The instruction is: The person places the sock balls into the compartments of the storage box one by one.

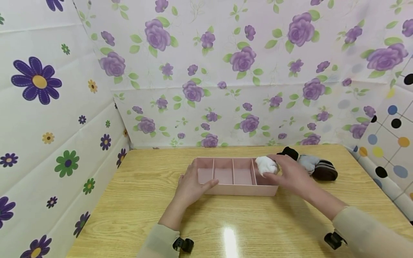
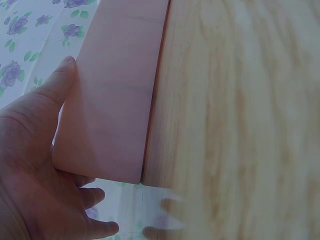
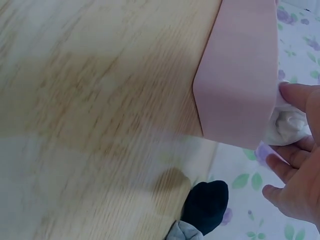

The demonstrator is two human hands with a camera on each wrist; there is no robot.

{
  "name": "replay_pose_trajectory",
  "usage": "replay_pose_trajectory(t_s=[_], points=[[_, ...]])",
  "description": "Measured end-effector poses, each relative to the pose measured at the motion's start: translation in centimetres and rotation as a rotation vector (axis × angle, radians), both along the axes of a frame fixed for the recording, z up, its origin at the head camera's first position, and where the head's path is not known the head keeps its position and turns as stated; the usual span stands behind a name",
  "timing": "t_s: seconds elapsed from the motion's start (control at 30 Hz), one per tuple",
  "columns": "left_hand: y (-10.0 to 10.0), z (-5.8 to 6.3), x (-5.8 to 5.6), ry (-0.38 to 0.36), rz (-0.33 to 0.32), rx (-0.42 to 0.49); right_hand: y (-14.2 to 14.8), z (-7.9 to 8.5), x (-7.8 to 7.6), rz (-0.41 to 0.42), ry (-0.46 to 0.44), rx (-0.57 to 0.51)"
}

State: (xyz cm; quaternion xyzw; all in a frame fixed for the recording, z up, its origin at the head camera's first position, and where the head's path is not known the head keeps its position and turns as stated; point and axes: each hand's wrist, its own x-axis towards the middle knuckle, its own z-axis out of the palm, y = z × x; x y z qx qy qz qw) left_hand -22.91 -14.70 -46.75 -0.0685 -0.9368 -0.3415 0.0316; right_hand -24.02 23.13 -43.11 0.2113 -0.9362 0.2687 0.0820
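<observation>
The white cloth bundle (image 1: pixel 266 165) is pinched between the thumb and curled fingers of the right hand (image 1: pixel 290 173), at the mouth of the right-end compartment (image 1: pixel 260 180) of the pink box (image 1: pixel 240 190); whether the compartment's floor is touched cannot be told. It would best be lowered straight down, clear of the divider (image 1: pixel 254 172), and released gently. The box's left end is bracketed by the left hand (image 1: pixel 189 185), its thumb and fingers loosely spread; that light bracing should suffice against sliding. Both forearms (image 1: pixel 324 202) are reached forward over the table (image 1: pixel 155 179), the right one angled inward.
</observation>
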Motion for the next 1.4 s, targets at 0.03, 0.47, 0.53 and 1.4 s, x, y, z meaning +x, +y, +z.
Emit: replay_pose_trajectory(t_s=[0.03,0.47,0.53,1.4], points=[[0.0,0.0,0.0,0.001,0.0,0.0,-0.1,0.0,0.0,0.005,0.006,0.001],[0.0,-0.2,0.0,0.008,-0.004,0.0,-1.0,-1.1,-0.5,0.016,0.103,0.109],[0.0,-0.2,0.0,0.009,-0.005,0.002,-1.1,-1.3,-0.6,0.018,0.11,0.12],[0.0,-0.2,0.0,-0.003,0.0,-0.008,0.9,-0.3,-0.6,-0.058,0.001,0.075]])
